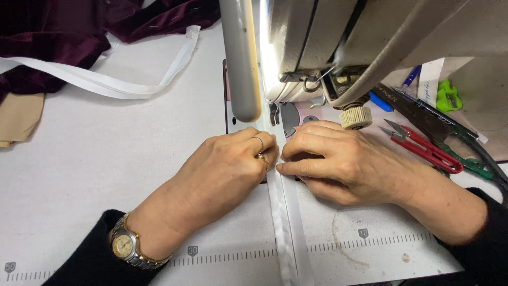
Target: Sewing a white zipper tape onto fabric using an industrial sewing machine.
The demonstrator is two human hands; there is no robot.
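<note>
White tape [288, 222] is running up the table [106, 159] toward the sewing machine [338, 47], and I am pinning it flat just in front of the machine with both hands. My left hand [225, 169] is curling its fingers down onto the tape's near-left edge, and my right hand [338, 161] is pressing an extended finger across it from the other side; I judge this is keeping the strip straight and folded as it is feeding toward the needle. Neither hand is gripping anything, both are lying half-closed and pressing. Red snips [423, 148] are lying to the right of the machine, within easy reach, with a blue pen [410, 77] behind them. Dark red velvet [63, 37] is bunching up far left of the machine, with a loose loop of white tape beside it. The needle itself is hiding behind my fingertips and the machine's head, and I cannot tell whether the tape is already lying under the foot.
</note>
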